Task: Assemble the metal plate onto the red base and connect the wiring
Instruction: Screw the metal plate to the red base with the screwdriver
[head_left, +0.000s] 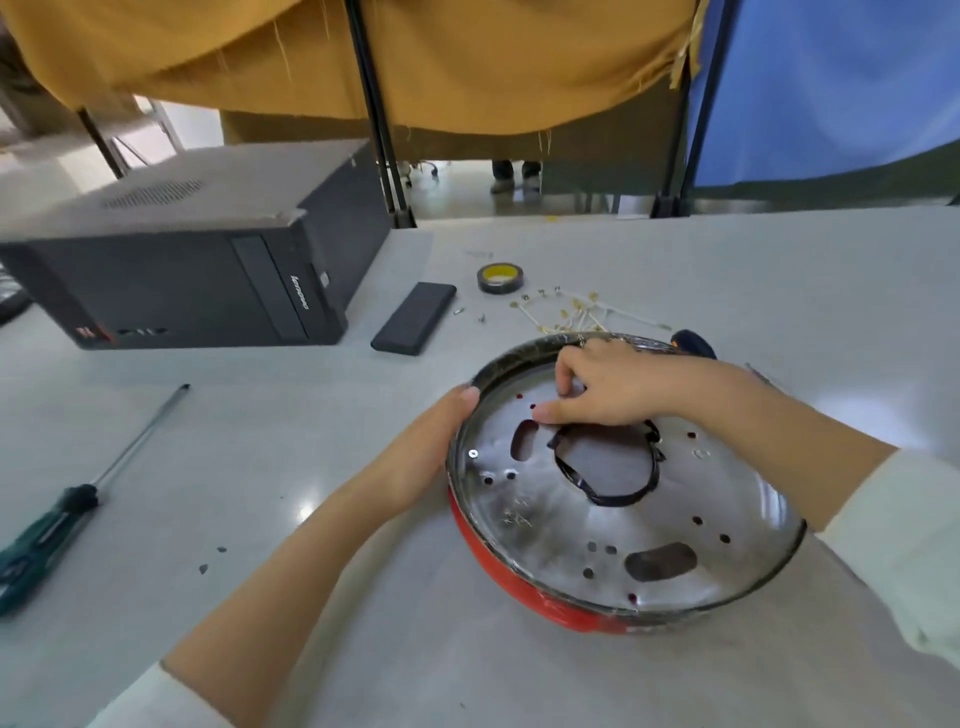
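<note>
Round shiny metal plate (566, 514) w/ holes, glossy red base (498, 566); hands on it

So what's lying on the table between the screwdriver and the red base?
In the head view, the left hand and forearm, plus small dark specks; otherwise bare table.
</note>
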